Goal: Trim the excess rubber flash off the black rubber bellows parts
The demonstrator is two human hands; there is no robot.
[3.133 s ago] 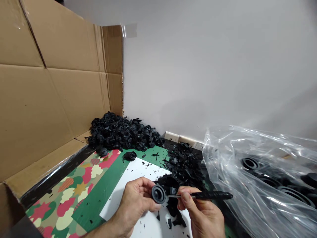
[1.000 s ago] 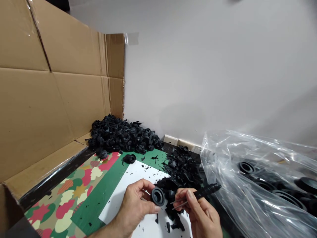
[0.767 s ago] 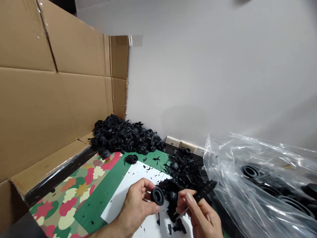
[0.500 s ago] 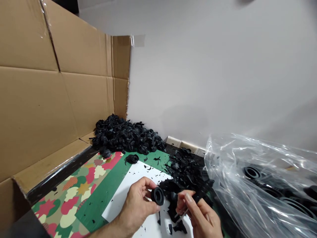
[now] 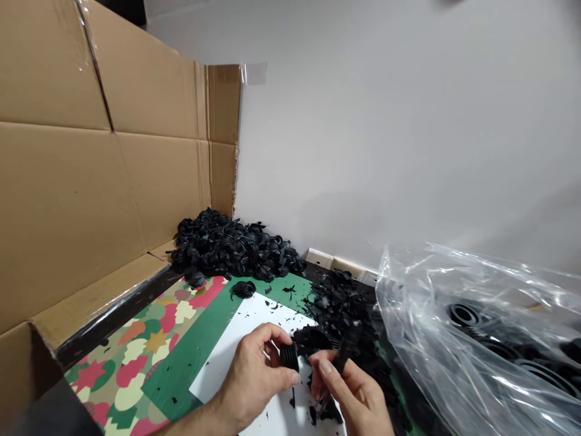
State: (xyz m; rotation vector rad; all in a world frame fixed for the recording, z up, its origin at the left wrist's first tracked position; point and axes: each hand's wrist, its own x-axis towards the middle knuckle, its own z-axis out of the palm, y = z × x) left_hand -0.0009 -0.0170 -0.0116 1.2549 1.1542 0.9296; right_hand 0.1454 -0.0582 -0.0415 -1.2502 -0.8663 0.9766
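Observation:
My left hand point(image 5: 254, 378) is closed on a small black ribbed rubber part point(image 5: 288, 356), pinched between thumb and fingers above a white sheet point(image 5: 245, 339). Just to its right, my right hand point(image 5: 345, 393) is closed round a black-handled trimming tool point(image 5: 344, 354), whose handle sticks up and away from the fingers; its tip is hidden by the hand. The two hands nearly touch at the part. Black offcuts point(image 5: 338, 306) lie heaped right behind them.
A large pile of black rubber parts point(image 5: 231, 251) sits in the corner against the cardboard wall point(image 5: 91, 181). A clear plastic bag point(image 5: 476, 327) holding bigger black rings fills the right side. A green mat point(image 5: 190, 345) and patterned cloth point(image 5: 136, 357) cover the table.
My left hand has turned the rubber part from face-on to edge-on. My right hand has swung the tool upright and come left, closer to the part. The view has shifted slightly.

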